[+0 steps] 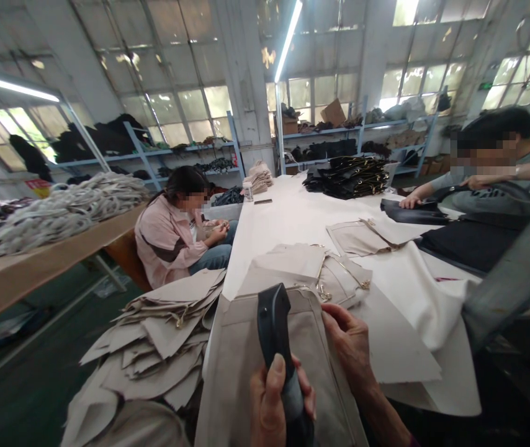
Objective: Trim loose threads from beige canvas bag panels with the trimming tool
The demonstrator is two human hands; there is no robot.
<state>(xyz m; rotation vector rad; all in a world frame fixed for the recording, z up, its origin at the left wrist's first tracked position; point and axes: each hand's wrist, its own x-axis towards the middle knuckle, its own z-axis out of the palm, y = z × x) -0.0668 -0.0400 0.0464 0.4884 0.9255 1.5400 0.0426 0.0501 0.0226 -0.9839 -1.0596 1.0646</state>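
- The left hand [269,397] is clenching around the grip of the black tool [274,323], the thumb is lying along its top side and the fingers are closing from the other side;
- The right hand [351,344] is seemingly pinching the right edge of the beige panel [232,347] near its upper corner; the exact contact of the fingers is partly hiding, so I am not telling how firm it is
- A first risk, in my judgement: only one edge of the panel is visibly receiving a hold, so a push from the tool may be turning or creasing the cloth;
- A second risk: the tool is covering part of the stitched lines, so a mark or a scrape there may be escaping the eye;
- A third risk: metal fittings [323,292] are sitting on the loose beige pieces [288,264] just beyond, and they may be catching the panel if it is shifting forward;
- The panel is lying below the tool and spreading to both sides of the left hand; its right border is running beside the right hand, its far edge is reaching near the tool's head, and the beige pile [167,335] is resting to its left
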